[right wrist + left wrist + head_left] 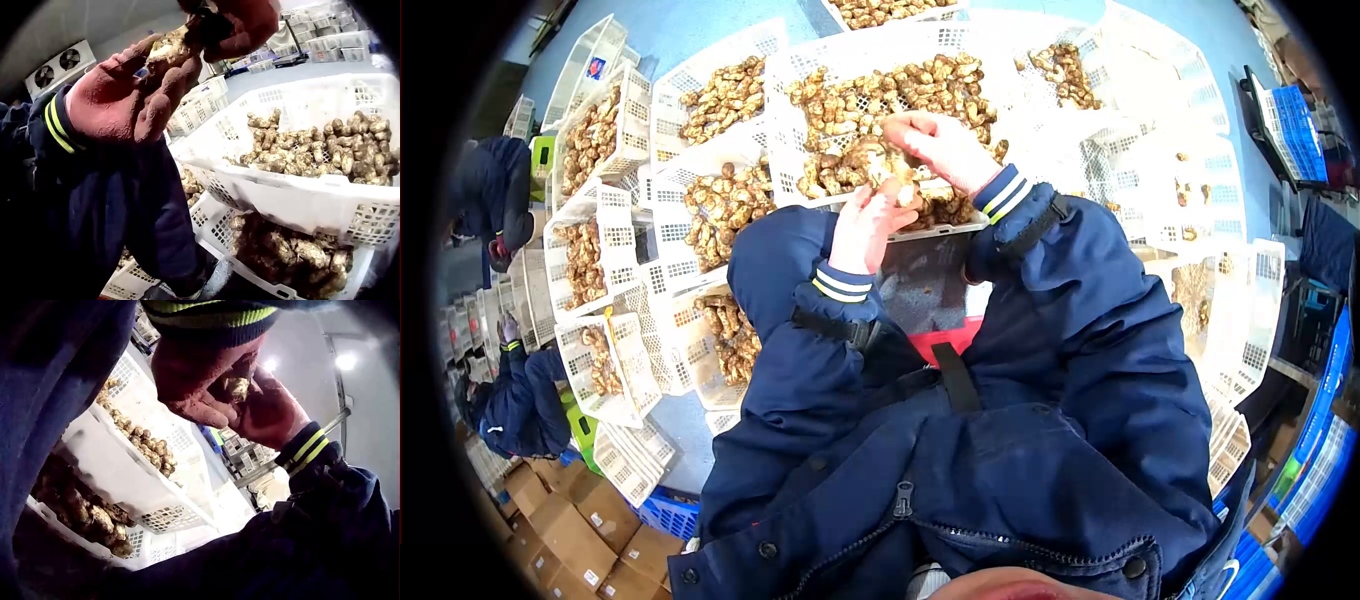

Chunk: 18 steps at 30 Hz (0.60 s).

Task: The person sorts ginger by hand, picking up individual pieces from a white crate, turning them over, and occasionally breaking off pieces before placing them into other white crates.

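Note:
Both hands wear reddish gloves and meet above a white crate (935, 232) of mushrooms. My left hand (870, 228) grips a pale, brown-patched mushroom (169, 50) between thumb and curled fingers, palm turned up in the right wrist view. Coming in from the other side, my right hand (945, 150) pinches the darker end of the same mushroom. In the left wrist view a small part of the mushroom (237, 387) shows between the two gloves; the rest is hidden by fingers. Below the hands lie the crate's mushrooms (362, 147), spread in a loose layer.
A lower crate of mushrooms (300, 250) sits under the front one. More mushroom-filled crates (725, 205) stand to the left, and crates with few mushrooms (1190, 190) to the right. Two other people (520, 405) work at the far left, near cardboard boxes (575, 530).

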### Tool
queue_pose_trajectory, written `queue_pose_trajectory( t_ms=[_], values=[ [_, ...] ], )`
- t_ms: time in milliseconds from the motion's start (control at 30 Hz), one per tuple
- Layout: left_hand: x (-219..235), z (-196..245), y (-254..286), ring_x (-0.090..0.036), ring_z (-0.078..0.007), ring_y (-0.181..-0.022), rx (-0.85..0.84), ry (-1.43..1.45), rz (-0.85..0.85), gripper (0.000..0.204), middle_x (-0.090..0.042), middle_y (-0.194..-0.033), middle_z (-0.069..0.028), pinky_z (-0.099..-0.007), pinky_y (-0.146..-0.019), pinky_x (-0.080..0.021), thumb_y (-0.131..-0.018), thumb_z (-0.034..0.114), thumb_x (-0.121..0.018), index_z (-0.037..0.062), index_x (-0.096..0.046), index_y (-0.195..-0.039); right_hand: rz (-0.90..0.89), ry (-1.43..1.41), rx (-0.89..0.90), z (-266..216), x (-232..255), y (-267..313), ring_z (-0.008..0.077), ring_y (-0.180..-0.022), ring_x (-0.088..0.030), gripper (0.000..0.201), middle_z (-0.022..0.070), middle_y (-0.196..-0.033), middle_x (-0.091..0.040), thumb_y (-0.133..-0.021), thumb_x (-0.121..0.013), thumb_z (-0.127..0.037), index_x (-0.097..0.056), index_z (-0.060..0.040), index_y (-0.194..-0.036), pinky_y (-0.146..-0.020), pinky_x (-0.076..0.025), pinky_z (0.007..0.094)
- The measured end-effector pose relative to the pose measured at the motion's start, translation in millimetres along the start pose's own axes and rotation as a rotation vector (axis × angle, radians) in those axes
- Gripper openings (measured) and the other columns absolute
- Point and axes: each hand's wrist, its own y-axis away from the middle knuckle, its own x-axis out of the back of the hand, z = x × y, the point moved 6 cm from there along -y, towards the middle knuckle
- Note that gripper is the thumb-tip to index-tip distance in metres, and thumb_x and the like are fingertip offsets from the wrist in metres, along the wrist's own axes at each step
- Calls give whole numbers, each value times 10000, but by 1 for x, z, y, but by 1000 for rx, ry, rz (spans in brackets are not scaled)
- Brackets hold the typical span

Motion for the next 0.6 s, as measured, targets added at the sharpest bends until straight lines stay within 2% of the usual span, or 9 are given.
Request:
queue_pose_trajectory(
  t_ms=[133,200,233,267,333,367,467,567,600],
  values=[
    [8,-5,-6,-520,-368,-1021,36,135,-39,298,-506,-1139,-167,-454,-868,-408,-877,151,-484,-28,-426,-1109,85,49,21,-4,12,1,31,-729,-474,428,-11,-1010,-581,-864,-495,-294,-475,-37,-1205,-575,-398,179],
    [7,0,-7,-533,-320,-979,-13,-343,-112,292,-515,-1126,-181,-426,-866,-404,-901,188,-408,-6,-432,-1118,39,-156,31,-2,12,2,115,-842,-521,450,53,-1125,-543,-876,-476,-334,-464,-41,-1218,-699,-463,257],
    [-2,1,-2,-514,-310,-968,87,8,23,288,-521,-1103,-180,-422,-883,-390,-912,207,-368,33,-435,-1132,71,-241,-9,1,13,-1,143,-844,-530,458,73,-1101,-542,-879,-463,-361,-480,-28,-1193,-712,-471,288],
    [1,-2,0,-488,-322,-1046,115,328,-222,293,-500,-1137,-188,-461,-868,-395,-895,235,-429,27,-487,-1093,-2,-382,-134,5,10,-4,157,-864,-536,481,102,-1053,-548,-880,-448,-397,-492,-10,-1163,-702,-473,307],
    [-23,9,11,-476,-271,-983,162,530,-386,377,-478,-1176,-178,-431,-876,-361,-892,268,-418,21,-453,-1175,-93,-398,-146,5,3,-1,186,-735,-578,515,121,-878,-586,-879,-421,-464,-538,2,-1061,-665,-470,303],
    [-46,20,18,-478,-249,-899,175,593,-278,397,-505,-1129,-152,-397,-848,-362,-896,302,-415,14,-458,-1166,-115,-428,-161,4,-5,-1,180,-650,-584,520,102,-776,-598,-887,-395,-473,-549,15,-979,-635,-473,297],
    [-31,15,22,-471,-171,-823,258,477,-341,423,-530,-1002,-64,-356,-756,-353,-885,320,-442,49,-409,-1209,-423,-696,-152,-7,-34,10,161,-605,-591,483,109,-779,-622,-880,-405,-484,-583,-36,-909,-553,-498,279],
    [-37,17,20,-403,-131,-705,204,401,-306,383,-503,-894,-21,-314,-705,-331,-874,373,-455,67,-462,-1103,-273,-418,-4,-15,-16,8,125,-587,-581,389,54,-768,-632,-882,-445,-413,-592,-56,-936,-511,-467,246],
    [-26,13,15,-404,-132,-697,216,390,-311,446,-524,-968,-23,-295,-683,-333,-862,414,-468,76,-450,-1152,-175,-621,-9,-20,-13,16,112,-574,-568,310,48,-765,-632,-842,-541,-356,-620,-63,-907,-502,-449,242]
  ],
)
